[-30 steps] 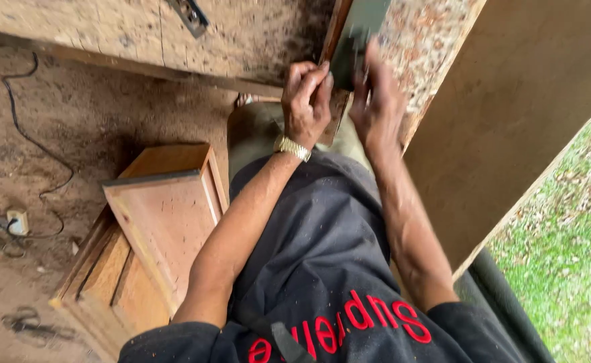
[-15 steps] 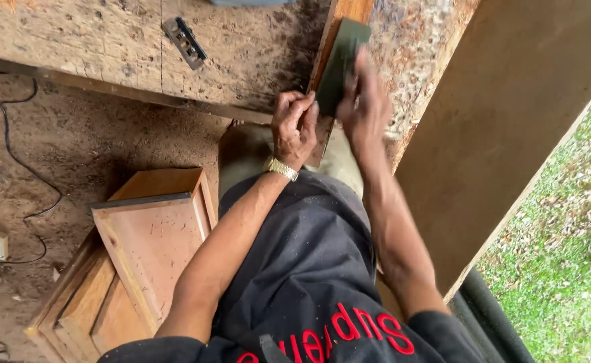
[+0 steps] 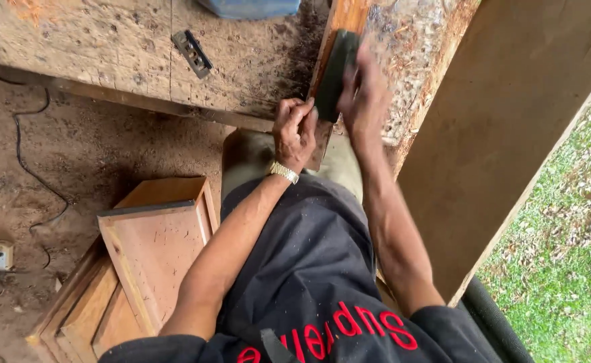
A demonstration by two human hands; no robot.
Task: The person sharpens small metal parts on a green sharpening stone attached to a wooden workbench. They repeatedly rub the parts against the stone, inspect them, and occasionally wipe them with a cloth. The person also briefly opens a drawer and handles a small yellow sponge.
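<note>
1. Wood strip (image 3: 339,27): narrow reddish-brown piece, lies on the rough surface (image 3: 107,47) w/ its near end sticking out past the edge. It runs between the two hands; dark block (image 3: 335,74) sits on top of it.
2. Big plank (image 3: 510,134): leans at an angle to the right of the strip, beside the right forearm.
3. Wooden drawers (image 3: 147,255): stacked on the dirt floor (image 3: 73,161), below left of the left arm, well apart from the strip.
4. Right hand (image 3: 366,101): blurred, fingers look wrapped over the dark block, pressing it onto the strip; how tight, can't tell. Forearm stretched up from the lap, nearly straight.
5. Left hand (image 3: 295,134): fingers curled closed round the strip's near end, just below the block; thumb side up. Elbow bent, forearm angled up-right.
6. Watch (image 3: 284,172): pale band on left wrist.
7. Metal hinge-like bit (image 3: 192,54): flat on the surface, left of the strip, not touching either hand.
8. Cable (image 3: 30,168): black, loops over the dirt at far left.
</note>
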